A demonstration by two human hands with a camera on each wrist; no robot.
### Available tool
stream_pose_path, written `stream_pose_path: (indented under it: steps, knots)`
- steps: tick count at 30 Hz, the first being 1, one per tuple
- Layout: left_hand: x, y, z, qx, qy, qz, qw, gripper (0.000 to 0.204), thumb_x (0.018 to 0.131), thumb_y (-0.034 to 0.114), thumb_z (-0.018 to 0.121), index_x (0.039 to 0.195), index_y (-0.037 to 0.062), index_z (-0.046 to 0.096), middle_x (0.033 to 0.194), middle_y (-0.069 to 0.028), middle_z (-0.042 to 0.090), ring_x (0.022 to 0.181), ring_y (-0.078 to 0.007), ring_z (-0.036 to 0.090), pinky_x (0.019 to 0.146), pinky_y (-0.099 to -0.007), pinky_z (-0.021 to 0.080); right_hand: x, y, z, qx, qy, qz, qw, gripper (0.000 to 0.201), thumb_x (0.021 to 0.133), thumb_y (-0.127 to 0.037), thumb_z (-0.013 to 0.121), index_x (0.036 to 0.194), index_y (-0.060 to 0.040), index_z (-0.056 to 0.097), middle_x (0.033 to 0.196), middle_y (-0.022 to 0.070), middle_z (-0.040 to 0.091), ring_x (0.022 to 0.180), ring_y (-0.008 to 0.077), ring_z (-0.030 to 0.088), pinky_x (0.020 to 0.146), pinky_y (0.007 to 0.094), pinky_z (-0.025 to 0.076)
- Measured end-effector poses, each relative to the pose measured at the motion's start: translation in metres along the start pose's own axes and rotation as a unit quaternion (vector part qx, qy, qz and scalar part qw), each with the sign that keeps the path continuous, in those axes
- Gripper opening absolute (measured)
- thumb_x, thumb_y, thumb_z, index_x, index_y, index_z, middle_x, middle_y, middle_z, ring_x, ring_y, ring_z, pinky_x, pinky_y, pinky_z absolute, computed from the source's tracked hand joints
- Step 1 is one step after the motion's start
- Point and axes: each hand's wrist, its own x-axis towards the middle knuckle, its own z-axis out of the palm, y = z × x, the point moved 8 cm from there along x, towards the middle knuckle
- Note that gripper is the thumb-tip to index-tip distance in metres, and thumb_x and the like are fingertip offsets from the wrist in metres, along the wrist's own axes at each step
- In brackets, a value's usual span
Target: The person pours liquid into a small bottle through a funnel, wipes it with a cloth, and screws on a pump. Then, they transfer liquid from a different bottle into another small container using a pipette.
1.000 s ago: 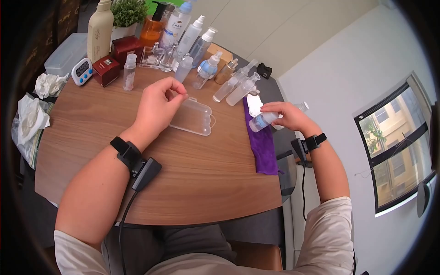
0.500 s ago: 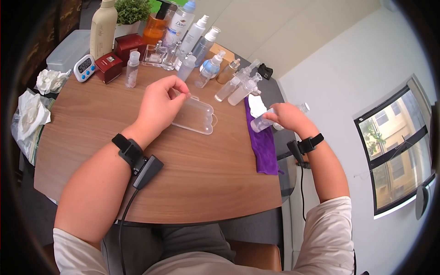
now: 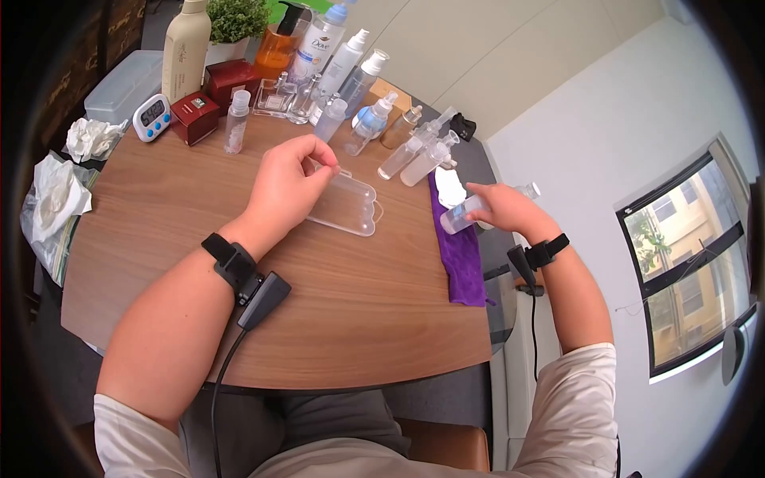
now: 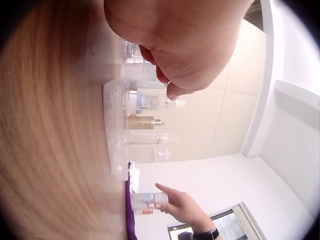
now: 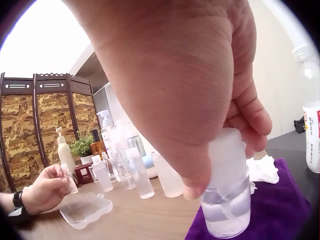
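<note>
My right hand [image 3: 510, 209] grips the upper part of a small clear bottle [image 5: 226, 212] partly filled with liquid, thumb on one side and fingers round the other. The bottle stands on a folded purple cloth [image 3: 464, 267] at the table's right side, beside a crumpled white tissue [image 3: 450, 190]. My left hand [image 3: 291, 179] hovers over the near-left part of a clear plastic case [image 3: 347, 209], partly covering it in the head view. Its fingers are loosely curled, thumb near the index fingertip, and nothing shows between them.
Several bottles crowd the back, among them a frosted bottle [image 3: 421, 166] and a small clear bottle [image 3: 237, 123]. A digital timer [image 3: 151, 118] and a dark red box [image 3: 194, 118] stand back left. Behind my right hand is a labelled water bottle [image 5: 312, 130].
The head view has shifted slightly. My right fingers have moved a little on the small bottle, which stays over the purple cloth. The left hand keeps its pose near the case.
</note>
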Motion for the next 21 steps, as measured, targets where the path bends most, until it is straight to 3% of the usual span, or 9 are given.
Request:
stream_pose_path:
  steps: [1, 3, 7, 10, 12, 13, 15, 21]
  knots:
    - [0.000, 0.000, 0.000, -0.001, 0.000, 0.000, 1.000, 0.003, 0.090, 0.001, 0.072, 0.089, 0.0027, 0.069, 0.077, 0.0025, 0.066, 0.069, -0.0038, 0.053, 0.063, -0.0233, 0.045, 0.001, 0.001, 0.002, 0.000, 0.000, 0.000, 1.000, 0.056, 0.094, -0.032, 0.077, 0.138, -0.0007, 0.063, 0.111, 0.0211, 0.074, 0.104, 0.0423, 0.069, 0.092, 0.0488, 0.055]
    - [0.000, -0.001, 0.000, -0.001, 0.002, -0.001, 1.000, 0.002, 0.089, 0.001, 0.070, 0.088, 0.0026, 0.069, 0.077, 0.0020, 0.067, 0.068, -0.0039, 0.053, 0.063, -0.0235, 0.045, 0.005, 0.016, 0.010, -0.028, -0.014, 0.063, 0.998, 0.060, 0.101, -0.047, 0.066, 0.138, -0.0001, 0.063, 0.103, 0.0241, 0.075, 0.101, 0.0443, 0.070, 0.090, 0.0501, 0.055]
    - [0.000, 0.001, -0.001, 0.002, 0.006, 0.007, 1.000, 0.002, 0.089, 0.001, 0.071, 0.088, 0.0026, 0.069, 0.078, 0.0016, 0.068, 0.068, -0.0041, 0.054, 0.064, -0.0234, 0.046, 0.011, 0.020, 0.017, -0.063, -0.044, 0.096, 0.992, 0.063, 0.103, -0.054, 0.060, 0.139, -0.0021, 0.061, 0.100, 0.0243, 0.075, 0.100, 0.0439, 0.071, 0.089, 0.0502, 0.055]
    - [0.000, 0.002, -0.001, 0.014, 0.001, -0.003, 1.000, 0.002, 0.089, 0.001, 0.071, 0.088, 0.0027, 0.069, 0.079, 0.0011, 0.069, 0.069, -0.0044, 0.055, 0.064, -0.0234, 0.046, 0.005, 0.017, 0.018, -0.015, -0.027, 0.065, 0.997, 0.056, 0.102, -0.047, 0.064, 0.136, -0.0026, 0.062, 0.109, 0.0216, 0.075, 0.105, 0.0431, 0.070, 0.092, 0.0508, 0.055]
    - [0.000, 0.001, 0.000, 0.004, 0.008, 0.012, 1.000, 0.003, 0.090, 0.002, 0.072, 0.088, 0.0028, 0.069, 0.077, 0.0018, 0.067, 0.069, -0.0046, 0.054, 0.063, -0.0236, 0.046, 0.000, 0.003, 0.012, 0.007, 0.050, -0.054, 0.997, 0.050, 0.098, -0.021, 0.071, 0.143, -0.0043, 0.058, 0.125, 0.0184, 0.068, 0.111, 0.0383, 0.065, 0.097, 0.0472, 0.053]
    - [0.000, 0.001, 0.001, 0.004, 0.008, 0.012, 1.000, 0.003, 0.090, 0.002, 0.072, 0.088, 0.0028, 0.069, 0.077, 0.0018, 0.067, 0.069, -0.0046, 0.054, 0.063, -0.0236, 0.046, -0.002, 0.001, 0.011, 0.007, 0.049, -0.053, 0.997, 0.050, 0.098, -0.021, 0.071, 0.143, -0.0043, 0.058, 0.125, 0.0184, 0.068, 0.111, 0.0383, 0.065, 0.097, 0.0472, 0.053]
    - [0.001, 0.000, 0.001, 0.005, 0.011, 0.017, 1.000, 0.004, 0.090, 0.003, 0.073, 0.088, 0.0029, 0.069, 0.075, 0.0030, 0.064, 0.068, -0.0047, 0.053, 0.063, -0.0237, 0.045, -0.006, -0.013, 0.017, -0.052, 0.000, -0.090, 0.995, 0.060, 0.090, -0.001, 0.073, 0.147, -0.0041, 0.054, 0.129, 0.0140, 0.061, 0.117, 0.0351, 0.059, 0.102, 0.0432, 0.051]
    - [-0.001, 0.004, -0.001, 0.007, 0.007, -0.003, 1.000, 0.005, 0.090, 0.003, 0.073, 0.088, 0.0027, 0.068, 0.075, 0.0032, 0.063, 0.069, -0.0043, 0.053, 0.063, -0.0235, 0.044, -0.008, -0.005, 0.022, -0.043, 0.035, -0.093, 0.994, 0.072, 0.090, 0.001, 0.073, 0.156, -0.0049, 0.045, 0.124, 0.0138, 0.060, 0.114, 0.0357, 0.058, 0.099, 0.0427, 0.052]
